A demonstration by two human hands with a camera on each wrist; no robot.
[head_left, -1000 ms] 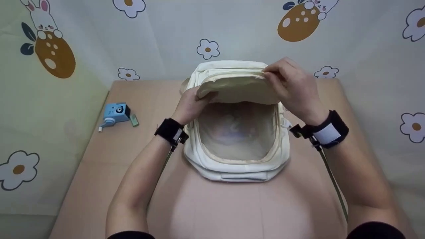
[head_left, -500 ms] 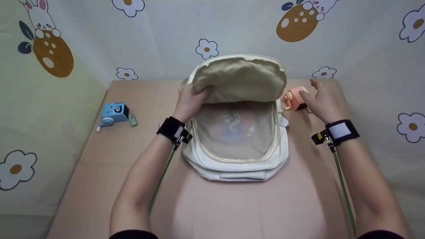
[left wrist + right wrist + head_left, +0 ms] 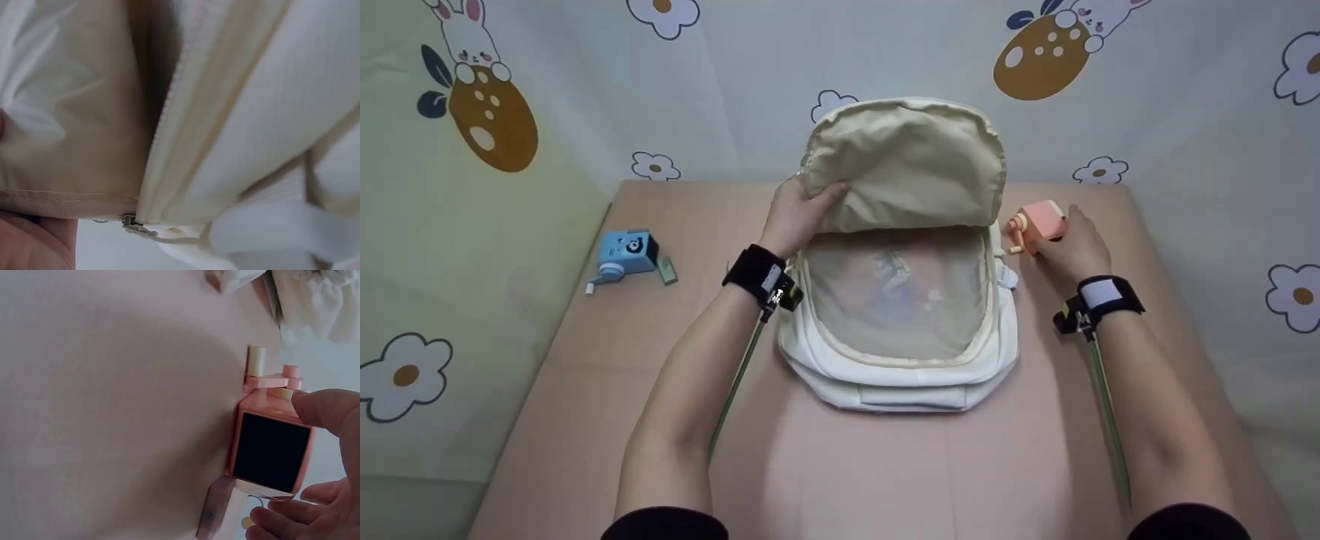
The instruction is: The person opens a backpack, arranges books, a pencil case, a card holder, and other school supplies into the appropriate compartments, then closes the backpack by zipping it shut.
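A cream backpack [image 3: 900, 390] lies on the table, its front flap [image 3: 911, 165] folded up; beneath is a see-through mesh panel [image 3: 885, 315]. My left hand [image 3: 795, 214] pinches the flap's left edge, thumb on the lining; in the left wrist view, fingers [image 3: 34, 244] show below the zipped edge. My right hand [image 3: 1076, 244] is at a pink crank pencil sharpener [image 3: 1042, 220] right of the bag. In the right wrist view, the thumb [image 3: 326, 408] lies along one side of the sharpener, and fairly straight fingers reach along the other. Whether they press on it is unclear.
A blue crank pencil sharpener [image 3: 626, 251] stands at the table's left, with a small green block [image 3: 667, 270] beside it. A small pinkish block [image 3: 215, 506] lies next to the pink sharpener. Behind the table hangs a patterned curtain [image 3: 750, 90].
My right hand has let go of the flap's right side and moved right and down to the pink sharpener. The left hand keeps its hold as the flap has swung further up and back.
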